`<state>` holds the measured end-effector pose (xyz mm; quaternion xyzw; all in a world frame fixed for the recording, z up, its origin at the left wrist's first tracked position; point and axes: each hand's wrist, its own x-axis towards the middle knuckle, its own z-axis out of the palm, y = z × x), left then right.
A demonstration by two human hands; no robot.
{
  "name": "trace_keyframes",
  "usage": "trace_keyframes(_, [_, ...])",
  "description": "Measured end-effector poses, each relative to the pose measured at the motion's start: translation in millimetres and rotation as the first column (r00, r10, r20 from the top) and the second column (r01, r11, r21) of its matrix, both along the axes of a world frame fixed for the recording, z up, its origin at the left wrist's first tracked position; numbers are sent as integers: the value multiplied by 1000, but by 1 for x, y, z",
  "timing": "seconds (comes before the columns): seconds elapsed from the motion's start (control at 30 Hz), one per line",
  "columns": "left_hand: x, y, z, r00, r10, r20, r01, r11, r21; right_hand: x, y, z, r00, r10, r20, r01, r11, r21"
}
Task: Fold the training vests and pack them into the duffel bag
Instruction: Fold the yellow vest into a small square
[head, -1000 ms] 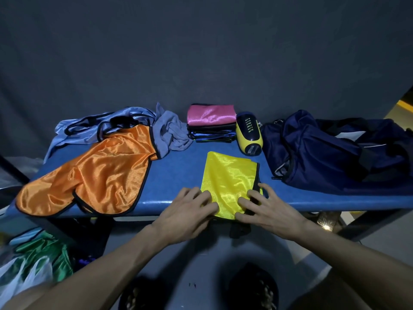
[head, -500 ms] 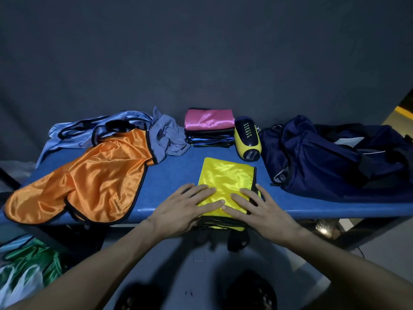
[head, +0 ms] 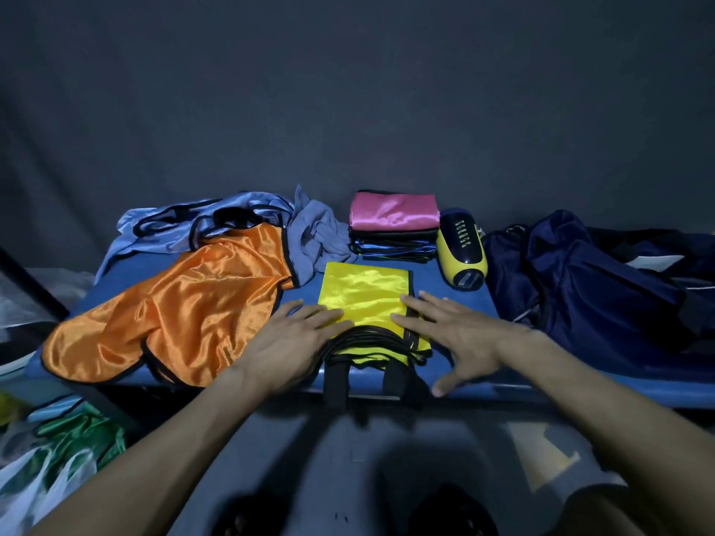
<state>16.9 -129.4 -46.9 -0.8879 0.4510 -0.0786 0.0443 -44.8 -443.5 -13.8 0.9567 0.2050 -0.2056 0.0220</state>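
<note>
Both hands lie flat w/ fingers straight, grip apart, nothing clamped: left hand [head: 296,342] presses the left edge of the folded yellow vest [head: 363,294], right hand [head: 450,330] the right edge. Vest sits at the near-middle of the blue counter [head: 483,384], black straps hanging over its front. Orange vest [head: 185,311] spread to the left, navy duffel bag [head: 596,295] open at right, folded stack w/ pink vest [head: 392,214] behind.

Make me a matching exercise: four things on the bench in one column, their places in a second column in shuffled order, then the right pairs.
Things:
1. yellow vest
2. orange vest
3. pink vest
4. duffel bag

Places:
A. on top of the folded stack at the back
B. at the bench's right end
C. spread out on the left
D. under both flat hands

Pairs: 1-D, 2-C, 3-A, 4-B
</note>
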Motion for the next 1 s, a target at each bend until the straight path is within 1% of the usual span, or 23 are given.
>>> trace_keyframes(0.07, [2,2,4,997,17,-74,-17,1000,1,12,4,21,983,-133,-125,145,985,91])
trace_keyframes(0.1, [1,2,8,991,24,-131,-24,1000,2,21,7,29,967,-199,-158,223,963,152])
trace_keyframes(0.13, [-1,1,11,984,30,-177,-30,1000,5,30,10,35,952,-267,-149,295,930,219])
trace_keyframes(0.17, [-3,1,15,976,33,-214,-30,999,16,40,16,37,931,-353,-96,365,883,294])
trace_keyframes(0.23, [-6,2,18,957,19,-291,-12,1000,24,59,29,32,830,-558,18,505,763,404])
trace_keyframes(0.27, [-8,2,19,945,8,-327,-2,1000,20,67,37,27,777,-629,38,563,720,406])
trace_keyframes(0.33, [-11,1,20,930,-4,-369,23,999,48,79,47,13,716,-696,53,637,682,359])
trace_keyframes(0.4, [-13,0,18,926,-4,-378,36,996,77,87,50,5,668,-740,85,665,644,379])
trace_keyframes(0.5, [-15,0,16,927,-14,-375,44,996,72,99,48,2,593,-788,168,630,584,512])
trace_keyframes(0.57, [-15,1,15,930,-13,-368,45,996,78,106,50,4,570,-803,173,603,552,577])
trace_keyframes(0.63, [-14,1,14,937,-8,-349,49,993,109,110,56,3,569,-810,140,604,528,597])
trace_keyframes(0.73, [-13,1,12,944,-12,-329,58,990,132,110,63,-3,557,-824,101,675,520,524])
trace_keyframes(0.8, [-13,2,11,947,-20,-319,65,989,131,104,59,-4,556,-830,52,701,501,507])
trace_keyframes(0.9, [-13,5,8,951,-28,-308,72,989,131,84,49,0,586,-807,-67,722,483,495])
trace_keyframes(1.0, [-15,4,6,952,-30,-305,66,992,111,60,42,1,630,-765,-135,690,471,550])
